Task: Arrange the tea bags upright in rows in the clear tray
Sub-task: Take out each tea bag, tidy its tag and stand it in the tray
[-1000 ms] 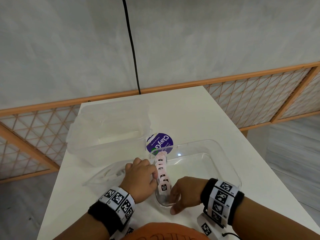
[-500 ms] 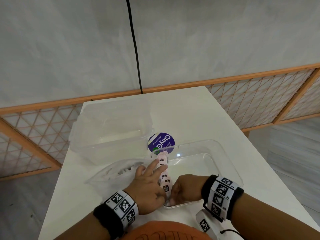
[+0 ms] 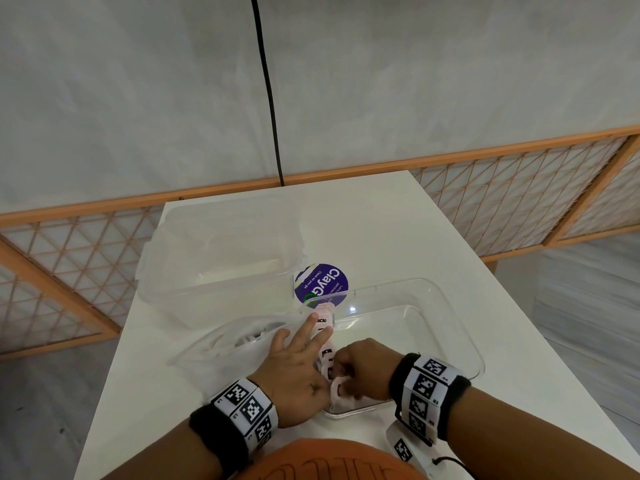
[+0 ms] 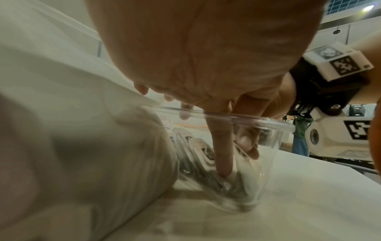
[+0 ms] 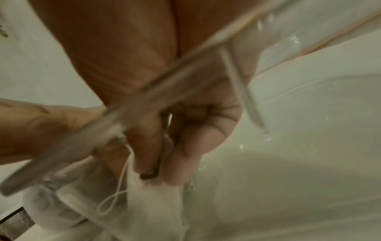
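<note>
A clear tray (image 3: pixel 464 344) lies on the white table. A row of pink-white tea bags (image 3: pixel 327 327) stands along its left wall. My left hand (image 3: pixel 313 336) lies over that row with straight, spread fingers. In the left wrist view one finger (image 4: pixel 223 156) presses down inside the tray beside the standing tea bags (image 4: pixel 199 153). My right hand (image 3: pixel 341 384) is curled at the tray's near-left corner and pinches a tea bag (image 5: pixel 152 192) whose string hangs loose. The tray rim (image 5: pixel 144 93) crosses the right wrist view.
A crumpled plastic bag (image 3: pixel 232 344) with more tea bags lies left of the tray under my left palm. A large clear container (image 3: pixel 221 251) stands at the back left. A round purple label (image 3: pixel 320 284) lies behind the tray. The table's right edge is close to the tray.
My left hand has uncurled from a fist and spread its fingers over the row. My right hand has stayed at the tray's near-left corner, still pinching a tea bag.
</note>
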Action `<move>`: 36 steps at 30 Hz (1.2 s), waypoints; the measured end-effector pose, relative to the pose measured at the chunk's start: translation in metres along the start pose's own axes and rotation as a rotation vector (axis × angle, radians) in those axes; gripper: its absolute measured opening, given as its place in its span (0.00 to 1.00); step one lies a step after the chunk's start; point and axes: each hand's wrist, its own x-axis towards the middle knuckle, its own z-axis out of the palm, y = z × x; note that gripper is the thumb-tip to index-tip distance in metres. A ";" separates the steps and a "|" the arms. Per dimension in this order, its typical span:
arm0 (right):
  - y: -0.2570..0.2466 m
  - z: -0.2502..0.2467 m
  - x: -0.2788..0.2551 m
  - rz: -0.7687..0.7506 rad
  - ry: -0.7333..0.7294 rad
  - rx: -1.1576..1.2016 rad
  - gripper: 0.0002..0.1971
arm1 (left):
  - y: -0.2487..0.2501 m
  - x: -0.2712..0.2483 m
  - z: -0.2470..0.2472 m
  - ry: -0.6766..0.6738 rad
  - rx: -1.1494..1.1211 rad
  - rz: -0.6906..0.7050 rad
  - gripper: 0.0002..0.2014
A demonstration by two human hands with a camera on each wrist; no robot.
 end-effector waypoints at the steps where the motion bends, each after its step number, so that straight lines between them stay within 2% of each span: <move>1: 0.001 0.001 0.001 0.004 0.035 -0.029 0.12 | 0.000 0.000 0.000 0.004 0.000 -0.002 0.29; 4: 0.003 0.004 0.005 0.023 0.123 -0.015 0.12 | 0.000 0.000 0.001 0.007 -0.015 -0.016 0.22; 7: 0.003 0.006 0.006 0.052 0.143 0.018 0.10 | -0.001 0.002 0.003 0.006 -0.007 -0.016 0.21; 15: 0.006 0.005 0.006 0.192 -0.033 -0.112 0.19 | -0.003 0.004 0.006 0.016 -0.025 -0.002 0.22; 18: 0.007 0.006 0.007 0.209 -0.038 -0.076 0.17 | -0.002 0.003 0.004 0.028 -0.046 0.004 0.21; 22: 0.005 0.008 0.008 0.216 -0.032 0.006 0.10 | -0.007 -0.001 0.000 0.136 -0.037 0.007 0.16; 26: 0.005 0.011 0.008 0.218 0.024 0.029 0.18 | -0.020 -0.003 0.005 0.374 -0.090 0.012 0.11; 28: 0.007 0.013 0.010 0.242 0.036 0.094 0.21 | -0.024 -0.006 0.005 0.432 -0.127 0.017 0.09; 31: 0.009 0.012 0.008 0.264 0.045 0.118 0.23 | -0.028 -0.009 0.002 0.477 -0.162 0.027 0.07; 33: 0.011 0.007 0.008 0.279 0.095 0.094 0.24 | -0.028 -0.013 -0.001 0.465 -0.296 0.002 0.06; 36: 0.010 -0.003 0.008 0.255 0.090 0.025 0.15 | -0.026 -0.015 -0.001 0.375 -0.464 -0.136 0.06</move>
